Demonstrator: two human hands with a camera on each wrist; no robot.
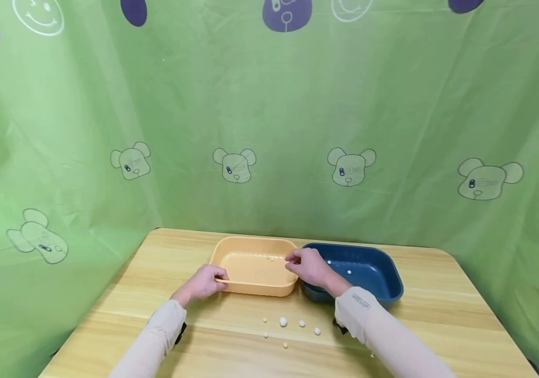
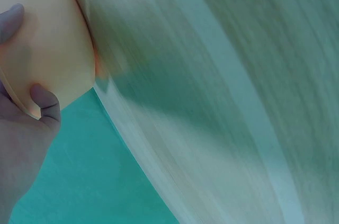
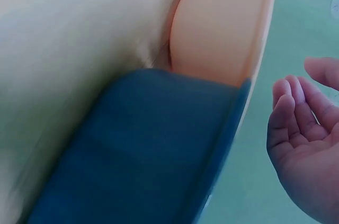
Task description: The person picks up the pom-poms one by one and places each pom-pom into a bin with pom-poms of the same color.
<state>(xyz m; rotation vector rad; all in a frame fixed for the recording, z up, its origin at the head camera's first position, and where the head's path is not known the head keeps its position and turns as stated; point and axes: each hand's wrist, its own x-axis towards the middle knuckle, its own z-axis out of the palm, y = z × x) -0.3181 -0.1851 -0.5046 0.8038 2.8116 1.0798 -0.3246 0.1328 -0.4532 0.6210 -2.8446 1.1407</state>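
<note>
At the front left corner of an orange plastic basin [image 1: 260, 289], my left hand [image 1: 205, 282] grips the rim, thumb on one side of the wall and fingers on the other. My right hand [image 1: 311, 266] hangs over that basin's right end, its forearm reaching across a dark blue basin [image 1: 390, 281]. In the right wrist view the right hand's fingers [image 3: 286, 107] are loosely bent, with the thumb apart from them and nothing visible between. Tiny yellowish balls [image 1: 268, 258] lie inside the orange basin; small white balls [image 1: 349, 272] lie in the blue one.
On the wooden table [image 1: 222, 346], in front of the basins, several small white and yellow balls [image 1: 283, 322] are scattered between the forearms. The basins stand side by side near the table's back edge. A green curtain [image 1: 293, 210] with bear heads hangs behind.
</note>
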